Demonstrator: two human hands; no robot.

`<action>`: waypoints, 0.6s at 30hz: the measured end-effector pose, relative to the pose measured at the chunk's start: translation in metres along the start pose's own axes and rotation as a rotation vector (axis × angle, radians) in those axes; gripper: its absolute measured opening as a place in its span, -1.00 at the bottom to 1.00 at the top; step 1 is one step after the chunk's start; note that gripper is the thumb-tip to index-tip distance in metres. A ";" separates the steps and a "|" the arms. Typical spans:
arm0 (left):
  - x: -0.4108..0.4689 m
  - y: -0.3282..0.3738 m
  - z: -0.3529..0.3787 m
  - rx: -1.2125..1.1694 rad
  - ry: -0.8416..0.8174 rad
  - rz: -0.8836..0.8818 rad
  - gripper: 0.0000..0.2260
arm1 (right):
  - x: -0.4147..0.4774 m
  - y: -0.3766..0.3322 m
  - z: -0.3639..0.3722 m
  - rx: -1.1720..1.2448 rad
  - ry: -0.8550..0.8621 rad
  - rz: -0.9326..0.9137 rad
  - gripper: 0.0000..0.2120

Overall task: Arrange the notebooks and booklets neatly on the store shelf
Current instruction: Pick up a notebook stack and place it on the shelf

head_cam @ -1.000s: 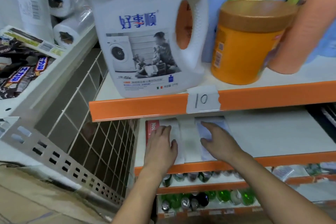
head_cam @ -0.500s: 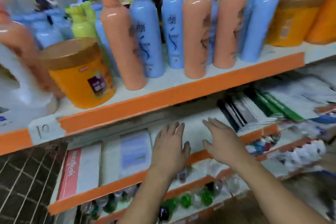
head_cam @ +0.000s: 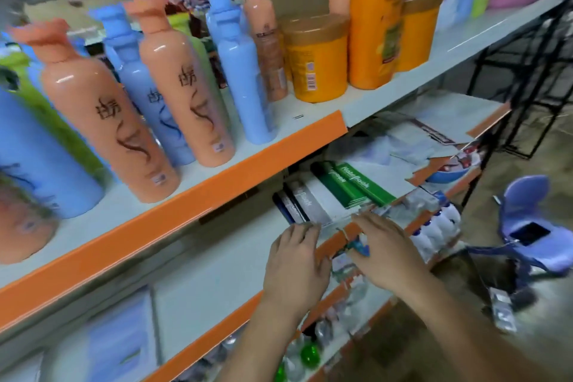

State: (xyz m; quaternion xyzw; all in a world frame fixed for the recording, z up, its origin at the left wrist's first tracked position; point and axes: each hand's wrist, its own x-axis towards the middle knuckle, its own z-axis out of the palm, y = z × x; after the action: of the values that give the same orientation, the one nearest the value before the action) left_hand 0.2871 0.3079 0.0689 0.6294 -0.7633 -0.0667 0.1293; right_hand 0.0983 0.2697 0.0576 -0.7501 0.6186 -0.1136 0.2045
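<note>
- On the middle shelf, at 3 o'clock of the frame's centre, a row of notebooks lies flat and overlapping. The dark and grey notebooks come first, with the green notebooks just beside them at their 2 o'clock.
- Pale booklets lie loosely overlapped on the same shelf, at 1 o'clock of the green notebooks.
- The left hand is palm down over the shelf's orange front edge. Its fingers are straight and together, and it grasps nothing. Its fingertips reach the near edge of the dark and grey notebooks at its 12 o'clock. Blur hides whether they touch.
- The right hand is palm down with its fingers extended toward 10 o'clock. It holds nothing. Its tips lie at the near edge of the green notebooks.
- The upper shelf, at 12 o'clock of both hands, carries peach bottles, blue bottles and orange jars, all upright.
- A purple stool stands on the floor at 3 o'clock of the right hand, with a dark phone lying on it.
</note>
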 end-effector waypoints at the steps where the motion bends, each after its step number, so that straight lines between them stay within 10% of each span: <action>1: 0.007 0.002 0.004 -0.007 -0.012 0.008 -0.47 | 0.005 0.006 0.000 0.002 -0.006 0.009 -0.32; 18: 0.177 0.015 0.090 -0.080 -0.211 0.015 -0.35 | 0.147 0.091 -0.031 -0.067 -0.078 0.164 -0.50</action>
State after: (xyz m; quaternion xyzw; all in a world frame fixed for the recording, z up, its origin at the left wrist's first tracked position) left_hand 0.2169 0.1321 0.0064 0.6075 -0.7742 -0.1619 0.0735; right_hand 0.0358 0.1081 0.0320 -0.7070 0.6731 -0.0463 0.2120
